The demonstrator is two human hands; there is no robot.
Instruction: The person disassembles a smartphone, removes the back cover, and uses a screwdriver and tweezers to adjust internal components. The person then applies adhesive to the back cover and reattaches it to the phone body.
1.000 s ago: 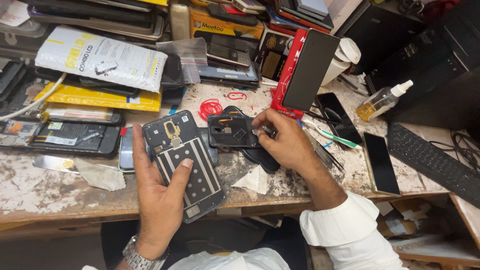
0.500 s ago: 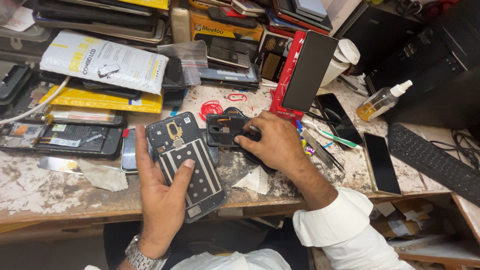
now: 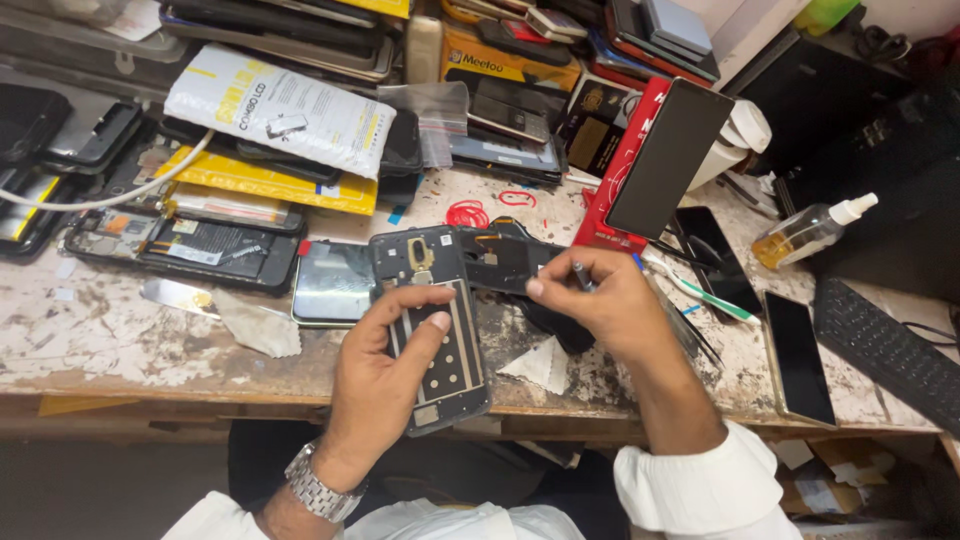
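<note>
My left hand [image 3: 385,375] holds an opened black phone frame [image 3: 432,330] upright over the bench edge, thumb lying across its inner face. My right hand [image 3: 600,305] is just to its right, fingers pinched on a thin dark tool [image 3: 580,277]. Its fingertips sit beside a loose black phone part [image 3: 500,262] on the bench, which touches the frame's upper right corner. A small white paper scrap [image 3: 543,365] lies under my right wrist.
A phone screen [image 3: 330,283] lies left of the frame, with opened phones [image 3: 215,250] beyond. Red rubber bands [image 3: 467,213], a red box with a leaning dark panel [image 3: 660,160], a spray bottle [image 3: 810,230], two dark phones [image 3: 798,358] and a keyboard [image 3: 885,350] stand right.
My right hand has lifted off the loose black part and moved slightly right, its fingers now pinched on the thin tool. The left hand holds the frame in the same place.
</note>
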